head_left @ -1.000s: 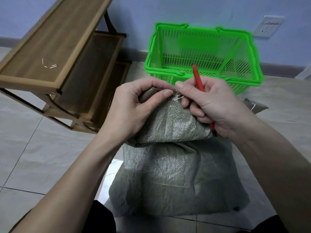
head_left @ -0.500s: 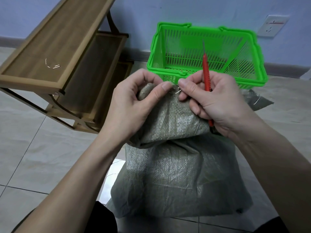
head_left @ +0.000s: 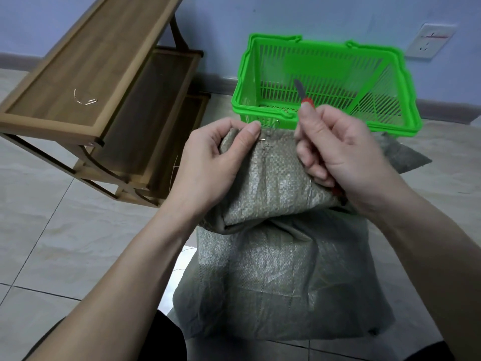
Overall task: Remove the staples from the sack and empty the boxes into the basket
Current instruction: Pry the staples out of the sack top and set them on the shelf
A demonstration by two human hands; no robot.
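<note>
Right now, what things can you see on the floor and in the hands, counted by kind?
Woven grey-green sacks: 1
Green plastic slotted baskets: 1
Wooden three-tier shelf racks: 1
Red-handled knives: 1, gripped by the right hand
Loose staples on the rack's top shelf: about 3
Wall sockets: 1
Total: about 8

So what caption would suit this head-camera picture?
Left hand pinches grey-green woven sack; right hand holds red-handled knife before green plastic basket.

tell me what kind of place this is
Probably an ordinary indoor room: pale tiled floor, painted blue wall with a white wall socket, and a tiered wooden shelf rack standing by the wall.
</note>
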